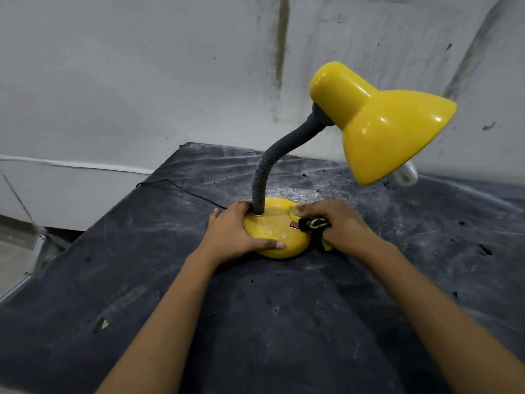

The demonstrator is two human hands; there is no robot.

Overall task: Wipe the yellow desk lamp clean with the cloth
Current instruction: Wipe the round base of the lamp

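The yellow desk lamp stands on a dark table. Its round base (272,234) looks wet and glossy. A grey flexible neck (272,169) curves up to the yellow shade (389,123), which tilts down to the right with a white bulb (406,174) showing. My left hand (235,231) clasps the left side of the base, thumb along its front edge. My right hand (338,223) presses a yellow and black cloth (314,224) against the right side of the base, beside a small red switch (293,224).
The table wears a worn dark cover (284,308) with small holes and pale scuffs. A black cord (181,189) runs off to the back left. A stained white wall (170,81) stands close behind, and the table's left edge drops to the floor.
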